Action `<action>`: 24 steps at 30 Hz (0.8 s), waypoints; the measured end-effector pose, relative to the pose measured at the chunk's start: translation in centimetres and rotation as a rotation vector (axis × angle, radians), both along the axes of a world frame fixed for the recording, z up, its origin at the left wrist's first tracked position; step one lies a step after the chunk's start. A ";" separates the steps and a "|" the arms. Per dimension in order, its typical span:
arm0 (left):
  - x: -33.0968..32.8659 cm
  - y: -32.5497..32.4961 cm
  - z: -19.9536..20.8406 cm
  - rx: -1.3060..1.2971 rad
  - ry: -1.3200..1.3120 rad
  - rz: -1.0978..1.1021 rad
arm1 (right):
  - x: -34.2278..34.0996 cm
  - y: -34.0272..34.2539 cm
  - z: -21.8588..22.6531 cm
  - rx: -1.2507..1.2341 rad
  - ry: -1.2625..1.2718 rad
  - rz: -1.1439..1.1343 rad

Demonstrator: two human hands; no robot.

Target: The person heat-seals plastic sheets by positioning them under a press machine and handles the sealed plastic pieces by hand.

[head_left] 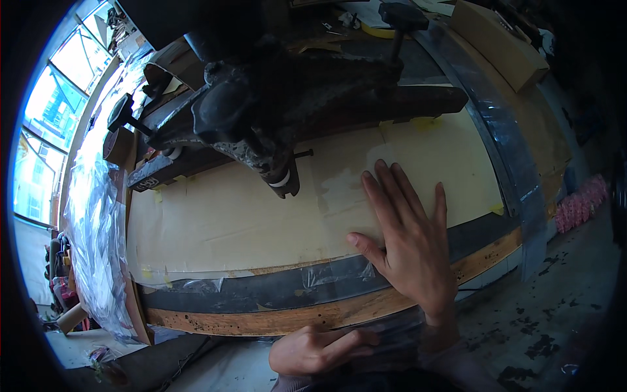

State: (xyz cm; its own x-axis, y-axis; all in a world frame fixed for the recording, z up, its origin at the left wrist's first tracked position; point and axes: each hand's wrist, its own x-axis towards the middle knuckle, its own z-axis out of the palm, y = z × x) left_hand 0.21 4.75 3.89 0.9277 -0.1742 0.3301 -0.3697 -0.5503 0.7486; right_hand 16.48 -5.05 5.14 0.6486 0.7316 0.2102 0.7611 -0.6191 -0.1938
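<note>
My right hand (411, 242) lies with its fingers stretched out over a cream-coloured sheet (222, 228). Its fingertips are beside a lighter, glossy patch on that sheet. Below the wooden front edge, my left hand (320, 351) is closed, its fingers curled toward the right. Dark, see-through film (398, 333) shows beside those fingers; whether they grip it is hidden. Over the sheet hangs a dark metal machine head (281, 111) with a notched tip (284, 186), left of my right hand.
A dark bar (424, 101) crosses behind the sheet, with black clamp knobs (403, 17) near its ends. A wooden rail (261, 321) runs along the front. Clear plastic (98, 228) hangs at the left; a cardboard box (499, 42) and a pink bundle (580, 204) are at the right.
</note>
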 end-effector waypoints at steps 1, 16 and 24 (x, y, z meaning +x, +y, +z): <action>0.1 -0.1 -0.2 0.004 0.006 0.017 | 0.1 -0.1 -0.1 -0.002 -0.003 -0.004; -0.2 -0.2 0.5 0.019 0.119 -0.031 | -0.6 -2.1 -0.1 0.130 -0.014 -0.016; -0.5 0.0 0.5 -0.008 0.155 -0.009 | -0.6 -1.4 -0.2 0.146 -0.018 -0.004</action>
State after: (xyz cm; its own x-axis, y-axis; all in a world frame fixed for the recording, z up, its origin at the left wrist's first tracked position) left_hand -0.25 4.77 4.43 0.9661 -0.1812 0.1841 -0.2542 -0.5414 0.8014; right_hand 15.86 -6.49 4.95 0.6464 0.6900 0.3256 0.7629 -0.5882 -0.2683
